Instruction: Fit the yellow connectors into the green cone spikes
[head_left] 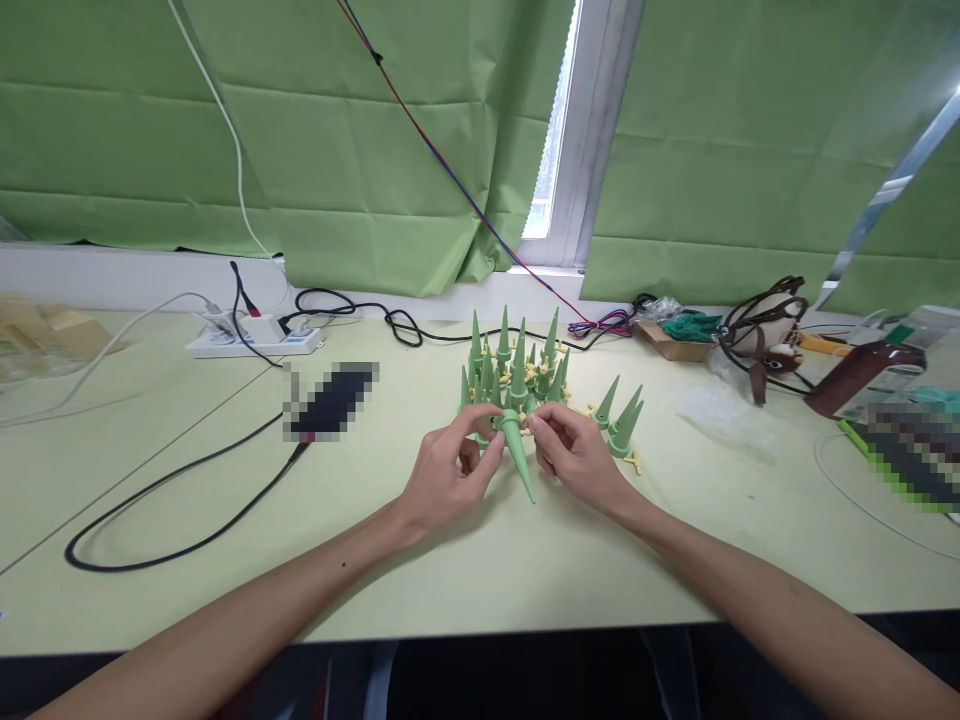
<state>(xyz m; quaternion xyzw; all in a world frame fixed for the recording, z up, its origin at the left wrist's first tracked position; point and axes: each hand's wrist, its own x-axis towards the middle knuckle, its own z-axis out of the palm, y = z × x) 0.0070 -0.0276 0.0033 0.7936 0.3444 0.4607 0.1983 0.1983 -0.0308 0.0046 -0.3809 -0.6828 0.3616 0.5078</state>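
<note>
A green plastic plant watering spike (pixel 519 462) points tip-down toward me. My left hand (pixel 459 460) has thumb and fingers closed around its wide collar. Right beside the collar, my right hand (pixel 574 450) is closed in a pinch; whatever small thing sits between those fingertips is hidden. Behind both hands stands a cluster of similar green spikes (pixel 519 365), tips up, with small yellow valve-like pieces (pixel 546 370) among them. To the right of my right hand are a few more green spikes (pixel 624 425), with a yellow piece (pixel 637 463) lying by them.
A dark pixelated device (pixel 334 400) with a looped black cable lies at left, before a white power strip (pixel 259 335). On the right are a clear plastic bag (pixel 724 410), a cardboard box (pixel 675 343), a brown bottle (pixel 862 378) and a green-edged pixelated object (pixel 911 465).
</note>
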